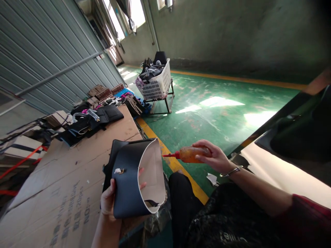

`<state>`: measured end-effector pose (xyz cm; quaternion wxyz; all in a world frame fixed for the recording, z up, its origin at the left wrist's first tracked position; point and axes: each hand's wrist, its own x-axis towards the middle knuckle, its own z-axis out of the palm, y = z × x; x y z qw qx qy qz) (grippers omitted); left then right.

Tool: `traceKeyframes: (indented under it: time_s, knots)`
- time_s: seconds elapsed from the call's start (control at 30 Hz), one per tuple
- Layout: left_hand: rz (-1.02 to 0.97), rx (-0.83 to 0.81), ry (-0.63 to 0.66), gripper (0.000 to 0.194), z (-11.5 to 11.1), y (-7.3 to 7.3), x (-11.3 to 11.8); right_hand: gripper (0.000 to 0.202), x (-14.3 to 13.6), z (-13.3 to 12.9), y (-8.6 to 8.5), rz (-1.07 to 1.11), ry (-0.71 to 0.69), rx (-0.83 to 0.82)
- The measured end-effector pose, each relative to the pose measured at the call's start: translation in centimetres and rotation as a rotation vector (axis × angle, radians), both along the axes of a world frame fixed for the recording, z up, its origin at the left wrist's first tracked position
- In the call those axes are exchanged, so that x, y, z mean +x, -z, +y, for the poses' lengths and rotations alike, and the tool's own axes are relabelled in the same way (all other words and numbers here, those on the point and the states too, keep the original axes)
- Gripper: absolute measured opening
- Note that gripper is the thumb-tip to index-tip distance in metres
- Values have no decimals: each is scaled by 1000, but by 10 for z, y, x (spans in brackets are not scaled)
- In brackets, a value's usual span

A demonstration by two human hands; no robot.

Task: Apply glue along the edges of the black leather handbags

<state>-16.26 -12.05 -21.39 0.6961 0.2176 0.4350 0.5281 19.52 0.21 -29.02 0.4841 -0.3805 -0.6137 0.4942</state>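
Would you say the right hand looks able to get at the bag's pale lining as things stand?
Probably yes: the bag gapes toward the right hand, whose bottle points its red tip at the opening, with nothing visible between.

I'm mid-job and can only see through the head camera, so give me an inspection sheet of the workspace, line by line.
Surface: cardboard, printed lettering, crease lines across it.
Job's things: dark bag, open end showing its pale lining; bottle of orange contents, red nozzle pointing toward that opening, apart from it.
Clutter: dark pieces heaped at the cardboard's far end; white scrap on the floor.
Hands: left hand grips the bag, fingers inside; right hand grips the bottle.
Cables: nothing seen.
Surroundings: green floor, loaded white basket on a stand, corrugated wall.
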Motion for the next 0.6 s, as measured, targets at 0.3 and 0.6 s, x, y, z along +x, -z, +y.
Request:
traceKeyframes:
  time_s: [0.3,0.6]
  knots:
    - [2,-46,-35,86,0,-1,0,42,-5,19,6,-21,-61,-14]
    - [42,-56,-7,85,0,-1,1,41,-8,29,12,-20,-106,-2]
